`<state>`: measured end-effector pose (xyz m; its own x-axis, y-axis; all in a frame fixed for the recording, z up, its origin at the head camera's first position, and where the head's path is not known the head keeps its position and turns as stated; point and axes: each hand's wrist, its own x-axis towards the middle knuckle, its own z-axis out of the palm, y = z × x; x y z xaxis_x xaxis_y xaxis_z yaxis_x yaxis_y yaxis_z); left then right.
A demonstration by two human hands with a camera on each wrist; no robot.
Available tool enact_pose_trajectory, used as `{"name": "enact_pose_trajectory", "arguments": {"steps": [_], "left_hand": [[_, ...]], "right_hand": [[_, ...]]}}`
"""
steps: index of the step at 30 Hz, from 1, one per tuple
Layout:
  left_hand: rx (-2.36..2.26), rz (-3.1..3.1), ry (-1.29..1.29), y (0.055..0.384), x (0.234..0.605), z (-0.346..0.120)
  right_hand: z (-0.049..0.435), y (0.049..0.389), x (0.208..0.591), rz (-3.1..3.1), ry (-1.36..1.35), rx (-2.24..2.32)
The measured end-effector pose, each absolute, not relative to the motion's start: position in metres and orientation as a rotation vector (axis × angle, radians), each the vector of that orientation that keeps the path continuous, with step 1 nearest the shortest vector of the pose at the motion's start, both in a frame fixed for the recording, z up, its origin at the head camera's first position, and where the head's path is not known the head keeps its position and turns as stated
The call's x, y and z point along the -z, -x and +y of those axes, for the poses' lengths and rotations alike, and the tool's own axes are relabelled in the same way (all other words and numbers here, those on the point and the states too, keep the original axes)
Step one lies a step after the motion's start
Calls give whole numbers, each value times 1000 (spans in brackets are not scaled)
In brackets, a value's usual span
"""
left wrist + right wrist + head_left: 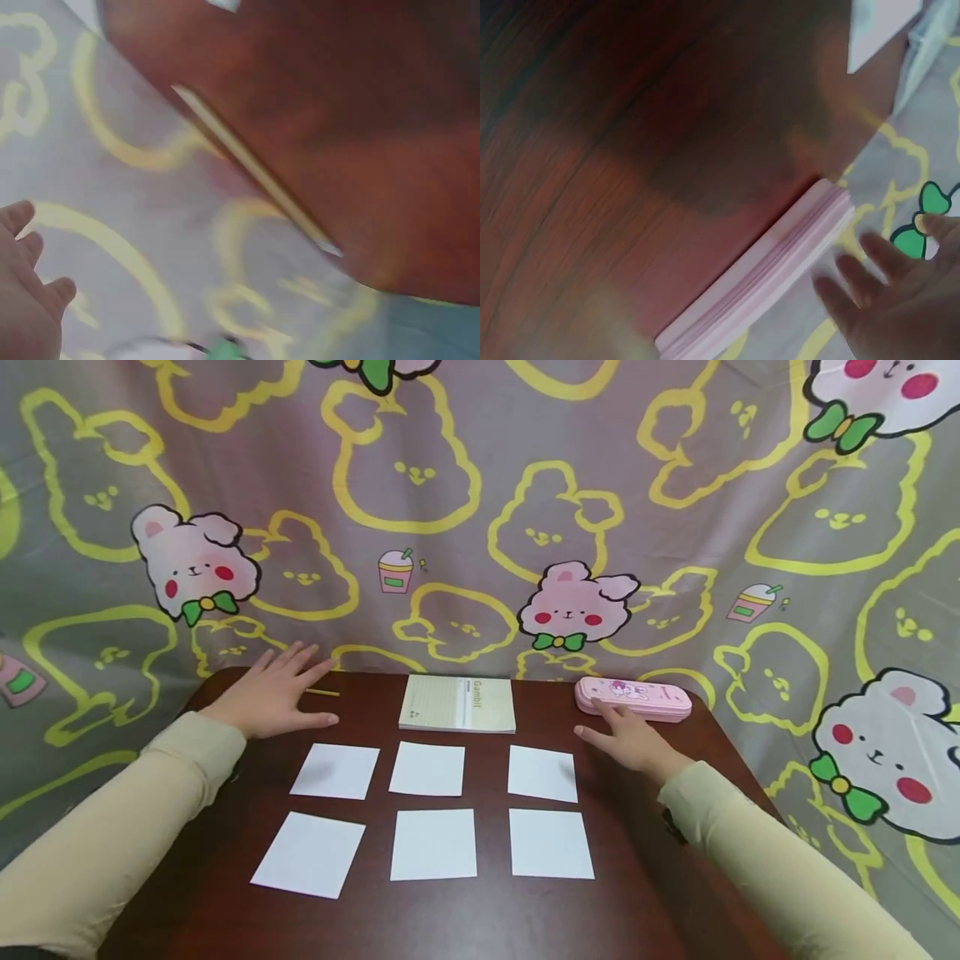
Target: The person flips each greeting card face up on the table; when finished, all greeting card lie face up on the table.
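Note:
My left hand [273, 697], fingers straight and spread, hovers over the back left of the table. Beyond its fingers a slim yellow pencil [324, 693] lies along the back edge, partly hidden by the hand; the left wrist view shows the pencil [255, 169] at full length. Toward the back right, my right hand [632, 742] reaches out with loosely extended fingers, holding nothing. Its fingertips overlap the front of a pink pencil case [648, 695] with a rabbit print. In the right wrist view the fingers are beside the case's pink side [761, 274].
Six square white cards lie in two rows of three, among them a front left card [309, 856] and a back right card [542, 774]. A pale notebook [435, 703] lies at the back middle of the dark table [450, 922]. A patterned curtain [465, 560] hangs close behind.

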<state>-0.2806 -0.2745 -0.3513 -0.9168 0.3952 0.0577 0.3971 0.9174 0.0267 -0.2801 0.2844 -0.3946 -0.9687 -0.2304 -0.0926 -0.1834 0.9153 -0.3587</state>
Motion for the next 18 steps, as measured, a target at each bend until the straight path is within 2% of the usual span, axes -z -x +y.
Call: {"name": "enact_pose_trajectory", "arguments": {"steps": [7,18], "left_hand": [[152,-2940,942,288,336,-190],[87,-3008,1281,273,367,-82]], "right_hand": [[282,284,394,2833,345,928],[272,289,412,2504,121,1161]]}}
